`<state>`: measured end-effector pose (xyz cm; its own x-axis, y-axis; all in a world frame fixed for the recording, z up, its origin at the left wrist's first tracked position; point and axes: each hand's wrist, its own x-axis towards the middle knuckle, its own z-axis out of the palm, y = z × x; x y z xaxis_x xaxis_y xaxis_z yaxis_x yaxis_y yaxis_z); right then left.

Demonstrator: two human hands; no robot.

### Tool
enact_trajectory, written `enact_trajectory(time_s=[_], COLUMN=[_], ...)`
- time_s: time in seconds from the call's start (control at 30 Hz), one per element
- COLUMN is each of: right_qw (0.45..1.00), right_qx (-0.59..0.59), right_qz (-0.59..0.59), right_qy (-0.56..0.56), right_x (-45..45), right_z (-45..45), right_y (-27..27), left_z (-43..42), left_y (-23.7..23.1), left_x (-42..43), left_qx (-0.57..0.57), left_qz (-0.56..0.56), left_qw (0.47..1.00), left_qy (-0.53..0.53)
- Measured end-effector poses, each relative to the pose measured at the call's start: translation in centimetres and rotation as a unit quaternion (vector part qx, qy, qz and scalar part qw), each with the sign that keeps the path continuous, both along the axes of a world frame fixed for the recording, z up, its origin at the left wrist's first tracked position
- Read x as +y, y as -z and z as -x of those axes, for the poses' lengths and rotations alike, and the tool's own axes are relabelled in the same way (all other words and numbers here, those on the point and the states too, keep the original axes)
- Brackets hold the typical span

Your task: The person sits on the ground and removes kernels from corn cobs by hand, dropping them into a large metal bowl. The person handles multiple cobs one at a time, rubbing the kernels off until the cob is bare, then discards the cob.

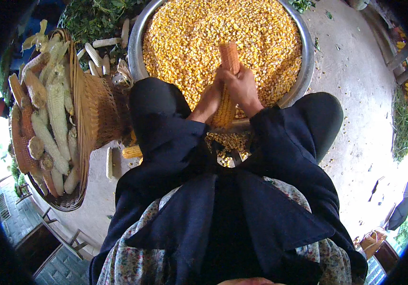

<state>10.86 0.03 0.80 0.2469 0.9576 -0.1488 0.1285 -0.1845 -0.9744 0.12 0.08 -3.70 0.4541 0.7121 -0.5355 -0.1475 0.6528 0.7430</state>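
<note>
A wide metal basin (pixel 311 60) full of loose yellow corn kernels (pixel 197 32) stands in front of me. Over its near part, my left hand (pixel 209 98) and my right hand (pixel 241 83) meet, fingers closed. A bare reddish corn cob (pixel 229 57) sticks up out of my hands, away from me. Below them an ear of corn (pixel 223 112), with yellow kernels on it, points towards my lap. My left hand lies along the ear's left side; my right hand is wrapped around the upper part, where cob and ear meet. Which fingers hold which piece is partly hidden.
At the left a woven basket (pixel 90 103) holds many stripped cobs (pixel 57 110). More white cobs (pixel 93 55) lie beside green leaves (pixel 90 21). A cob (pixel 109 163) and a yellow ear (pixel 132 152) lie near my left knee. Scattered kernels dot the concrete floor (pixel 353 107) at the right.
</note>
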Motion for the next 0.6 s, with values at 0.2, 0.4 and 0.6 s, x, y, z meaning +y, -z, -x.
enact_trajectory(time_s=[0.2,0.4,0.6], right_qw=[0.979,0.925,0.99], right_qx=[0.192,0.373,0.135], right_qz=[0.033,0.079,0.038], right_qy=[0.059,-0.006,0.01], right_x=[1.5,0.6,0.0], right_z=[-2.2,-2.8,-0.6], right_y=[-0.2,-3.1,-0.5], left_z=[-0.9,-0.8,-1.0], left_y=[-3.4,-5.7,-3.0], left_x=[-0.5,-0.1,-0.5], left_qx=[-0.029,-0.066,-0.024], left_qz=[-0.127,0.009,-0.002], left_qw=[0.991,0.998,1.0], left_qy=[-0.01,-0.019,0.005])
